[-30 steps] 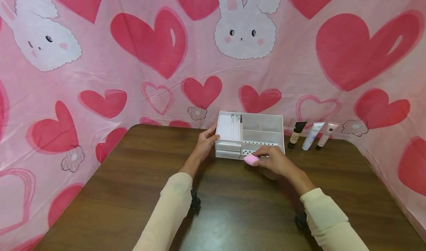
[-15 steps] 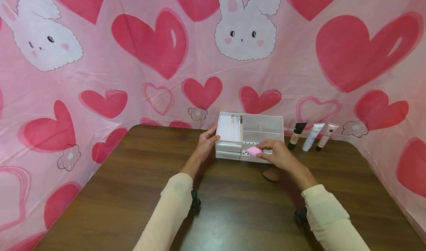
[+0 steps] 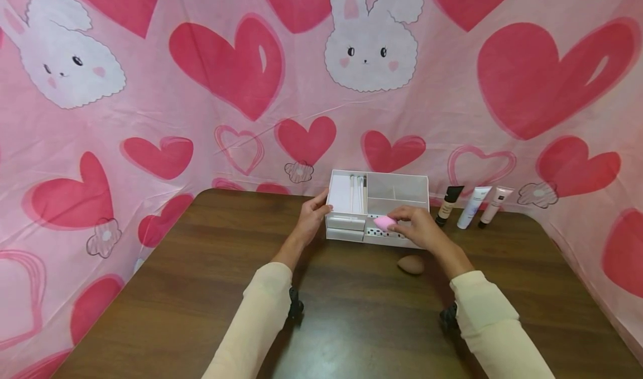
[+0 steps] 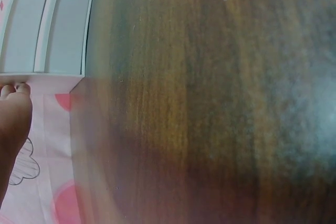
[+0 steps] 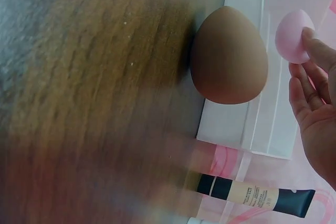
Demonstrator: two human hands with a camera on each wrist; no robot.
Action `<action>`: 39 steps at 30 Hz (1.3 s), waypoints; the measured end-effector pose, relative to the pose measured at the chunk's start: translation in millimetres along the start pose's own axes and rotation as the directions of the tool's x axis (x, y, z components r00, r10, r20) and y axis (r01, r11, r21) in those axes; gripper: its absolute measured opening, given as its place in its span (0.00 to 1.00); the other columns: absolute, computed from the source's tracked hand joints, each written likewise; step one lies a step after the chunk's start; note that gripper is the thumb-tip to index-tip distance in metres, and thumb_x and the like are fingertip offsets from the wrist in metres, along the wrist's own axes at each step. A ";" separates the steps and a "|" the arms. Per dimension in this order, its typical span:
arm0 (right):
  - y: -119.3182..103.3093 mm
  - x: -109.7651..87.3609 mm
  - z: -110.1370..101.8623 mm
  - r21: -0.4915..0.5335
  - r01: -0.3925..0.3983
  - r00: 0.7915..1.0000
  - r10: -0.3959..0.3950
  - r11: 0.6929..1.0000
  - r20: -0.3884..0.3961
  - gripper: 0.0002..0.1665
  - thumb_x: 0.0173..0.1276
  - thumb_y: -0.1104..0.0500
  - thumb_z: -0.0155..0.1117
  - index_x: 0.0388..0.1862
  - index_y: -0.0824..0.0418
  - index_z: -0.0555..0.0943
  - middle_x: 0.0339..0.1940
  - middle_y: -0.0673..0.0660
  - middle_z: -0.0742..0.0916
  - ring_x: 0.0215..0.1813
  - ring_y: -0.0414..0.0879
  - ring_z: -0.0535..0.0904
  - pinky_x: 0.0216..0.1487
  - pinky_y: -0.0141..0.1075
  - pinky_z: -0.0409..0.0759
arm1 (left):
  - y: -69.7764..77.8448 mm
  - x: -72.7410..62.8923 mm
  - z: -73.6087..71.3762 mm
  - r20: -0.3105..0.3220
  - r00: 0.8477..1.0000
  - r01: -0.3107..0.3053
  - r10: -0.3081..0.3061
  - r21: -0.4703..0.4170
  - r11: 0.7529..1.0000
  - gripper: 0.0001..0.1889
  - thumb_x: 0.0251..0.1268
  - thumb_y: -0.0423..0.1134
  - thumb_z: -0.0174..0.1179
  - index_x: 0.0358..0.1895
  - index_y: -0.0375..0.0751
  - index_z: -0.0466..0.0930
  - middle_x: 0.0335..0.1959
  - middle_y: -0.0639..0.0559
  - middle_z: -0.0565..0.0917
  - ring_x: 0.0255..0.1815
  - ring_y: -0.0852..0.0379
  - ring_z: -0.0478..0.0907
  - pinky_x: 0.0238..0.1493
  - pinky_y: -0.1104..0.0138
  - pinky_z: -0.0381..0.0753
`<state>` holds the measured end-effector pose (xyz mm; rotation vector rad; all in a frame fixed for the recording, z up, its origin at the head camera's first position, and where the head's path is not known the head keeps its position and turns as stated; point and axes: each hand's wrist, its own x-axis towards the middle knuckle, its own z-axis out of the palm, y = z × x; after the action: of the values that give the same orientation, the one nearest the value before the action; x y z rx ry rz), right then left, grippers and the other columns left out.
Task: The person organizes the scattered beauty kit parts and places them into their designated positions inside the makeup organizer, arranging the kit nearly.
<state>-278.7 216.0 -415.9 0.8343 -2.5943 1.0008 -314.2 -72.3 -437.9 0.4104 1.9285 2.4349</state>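
A white makeup organizer (image 3: 346, 192) stands toward the back of the table. My left hand (image 3: 307, 221) holds its left side, thumb over the front corner and fingers along the outer wall; the left wrist view shows only part of this hand (image 4: 13, 114). My right hand (image 3: 418, 228) pinches a pink makeup sponge (image 3: 384, 223) between thumb and fingers, in front of and above the organizer's dotted front section. The right wrist view shows the pink sponge (image 5: 293, 36) apart from the organizer wall. A brown makeup sponge (image 3: 411, 264) lies on the table below my right hand.
Several makeup brushes (image 3: 359, 193) lie in the organizer's left compartment. Right of the organizer stand a black-capped foundation tube (image 3: 449, 205), a white-blue tube (image 3: 474, 207) and a pink tube (image 3: 495, 206). A pink heart-printed cloth (image 3: 241, 94) hangs behind the wooden table (image 3: 211, 256).
My right hand has lifted the pink sponge from the organizer's lower front edge up to its front section. The brown sponge has come into full view. My left hand has stayed put.
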 end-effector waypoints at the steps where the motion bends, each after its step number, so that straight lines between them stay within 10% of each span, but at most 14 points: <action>1: 1.0 0.8 1.0 -0.002 -0.003 1.000 0.003 1.000 0.001 0.13 0.60 0.68 0.74 0.45 0.69 0.88 0.42 0.64 0.91 0.45 0.53 0.87 0.49 0.50 0.88 | -0.1 0.1 -0.1 -0.001 1.000 0.001 -0.001 0.004 1.000 0.32 0.66 0.20 0.49 0.75 0.21 0.56 0.80 0.32 0.56 0.81 0.44 0.53 0.81 0.52 0.54; 30: 14.3 7.0 20.2 -0.029 -0.130 0.985 0.132 0.991 0.107 0.14 0.62 0.64 0.74 0.45 0.70 0.89 0.37 0.64 0.91 0.35 0.42 0.80 0.38 0.30 0.79 | 0.8 1.5 0.1 0.004 1.000 -0.001 0.001 -0.003 1.000 0.32 0.66 0.21 0.49 0.75 0.22 0.56 0.80 0.33 0.57 0.81 0.44 0.54 0.82 0.51 0.54; 39: 14.9 4.6 19.5 -0.012 -0.157 0.977 0.157 0.988 0.142 0.15 0.65 0.64 0.72 0.49 0.69 0.88 0.39 0.64 0.92 0.36 0.43 0.79 0.39 0.28 0.79 | 1.2 -0.8 0.0 -0.005 1.000 0.010 -0.010 0.005 1.000 0.32 0.66 0.21 0.50 0.75 0.23 0.56 0.80 0.34 0.58 0.80 0.47 0.56 0.77 0.64 0.63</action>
<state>-291.5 209.8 -436.4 0.7351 -2.8197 1.0150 -313.2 -72.8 -436.9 0.3944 1.9348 2.4276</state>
